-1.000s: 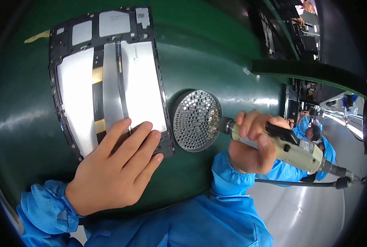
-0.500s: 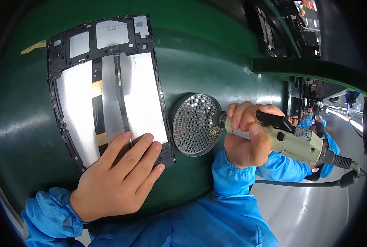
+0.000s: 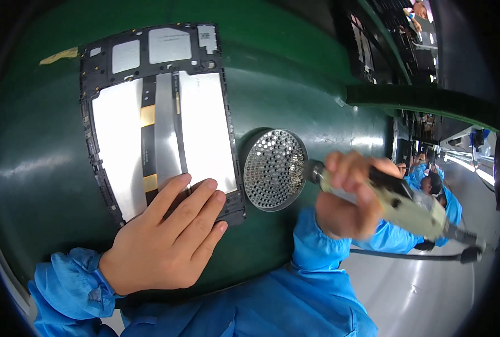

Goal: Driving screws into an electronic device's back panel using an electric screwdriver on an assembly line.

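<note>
My left hand [image 3: 168, 236] rests flat, fingers stretched out, over the lower end of an opened tablet-like device [image 3: 208, 135]. That device has a black frame, silvery panels and dark strips with gold patches down its middle. Beside it stands a round grey dish [image 3: 275, 171] with a plate full of small holes and shiny small pieces, probably screws, gathered at its right side. In my right hand [image 3: 354, 194] is a pale green electric screwdriver [image 3: 410, 213] with a black lever, smeared by motion. Its dark nose points at the dish's right rim; the tip cannot be made out.
A yellowish strip [image 3: 59, 56] lies by the device's far left corner on the green work surface [image 3: 31, 129]. A raised green rail [image 3: 418, 101] runs along the right. A black cable [image 3: 412, 255] hangs from the screwdriver. Another person in blue [image 3: 449, 196] is at the far right.
The screwdriver and my right hand have moved right and slightly down, away from the dish. In the picture the device, my left hand, the dish and the yellowish strip sit slightly further right.
</note>
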{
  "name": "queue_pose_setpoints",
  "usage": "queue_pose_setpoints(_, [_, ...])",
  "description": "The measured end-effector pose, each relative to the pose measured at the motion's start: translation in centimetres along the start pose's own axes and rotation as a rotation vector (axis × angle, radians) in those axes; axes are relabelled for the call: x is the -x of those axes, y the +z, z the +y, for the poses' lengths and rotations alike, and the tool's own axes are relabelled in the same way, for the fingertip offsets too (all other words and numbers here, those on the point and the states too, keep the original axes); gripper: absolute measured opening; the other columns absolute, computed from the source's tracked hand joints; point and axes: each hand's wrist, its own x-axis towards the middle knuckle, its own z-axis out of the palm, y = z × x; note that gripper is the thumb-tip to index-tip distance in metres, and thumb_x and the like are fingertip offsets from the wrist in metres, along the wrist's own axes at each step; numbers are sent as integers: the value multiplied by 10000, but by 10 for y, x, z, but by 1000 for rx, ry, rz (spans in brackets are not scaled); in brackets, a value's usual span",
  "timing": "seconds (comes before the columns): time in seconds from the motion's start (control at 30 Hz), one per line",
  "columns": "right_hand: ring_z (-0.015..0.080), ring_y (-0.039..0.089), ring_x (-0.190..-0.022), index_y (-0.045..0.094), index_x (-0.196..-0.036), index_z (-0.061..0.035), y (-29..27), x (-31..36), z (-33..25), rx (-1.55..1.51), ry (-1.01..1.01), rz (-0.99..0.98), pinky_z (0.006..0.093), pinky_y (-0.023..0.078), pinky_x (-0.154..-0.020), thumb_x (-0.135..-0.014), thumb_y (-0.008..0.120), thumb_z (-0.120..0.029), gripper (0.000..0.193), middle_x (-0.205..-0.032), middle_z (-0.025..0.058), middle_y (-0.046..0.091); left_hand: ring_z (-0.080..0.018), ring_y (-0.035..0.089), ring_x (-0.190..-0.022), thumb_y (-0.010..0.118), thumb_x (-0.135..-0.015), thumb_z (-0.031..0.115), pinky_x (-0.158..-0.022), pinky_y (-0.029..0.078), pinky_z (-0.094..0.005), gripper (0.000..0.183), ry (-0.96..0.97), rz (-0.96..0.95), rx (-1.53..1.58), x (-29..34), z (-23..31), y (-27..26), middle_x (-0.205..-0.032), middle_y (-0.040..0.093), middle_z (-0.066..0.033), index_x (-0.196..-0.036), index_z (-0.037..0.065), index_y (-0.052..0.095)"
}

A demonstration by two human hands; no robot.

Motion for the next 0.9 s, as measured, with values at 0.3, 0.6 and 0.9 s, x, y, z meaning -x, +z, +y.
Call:
queue_pose_setpoints(0.3, [157, 522, -554, 481, -1037, -83, 52, 38, -33, -59, -4, -350, 304, 457, -526, -796, 612, -102, 275, -641, 33, 508, -348, 622, -1006, 670, -703, 68, -919, 480, -519, 88, -8, 212, 95, 10, 0, 4, -943, 655, -211, -712, -20, 666])
queue_pose_setpoints(0.6, [157, 524, -529, 450, -1021, -76, 64, 42, -26, -67, 58, -417, 301, 451, -496, -795, 615, -86, 281, -630, 35, 513, -349, 633, -962, 659, -659, 36, -886, 503, -506, 102, 43, 293, 89, 7, -6, 11, -907, 654, -208, -605, -11, 588])
queue_pose_setpoints(0.9, [216, 528, -515, 490, -959, -5, 60, 42, -23, -107, 94, -408, 381, 483, -511, -725, 641, 22, 281, -585, 91, 526, -342, 628, -949, 637, -631, 38, -887, 502, -504, 74, 43, 308, 87, 3, -7, 16, -900, 646, -204, -598, -6, 587])
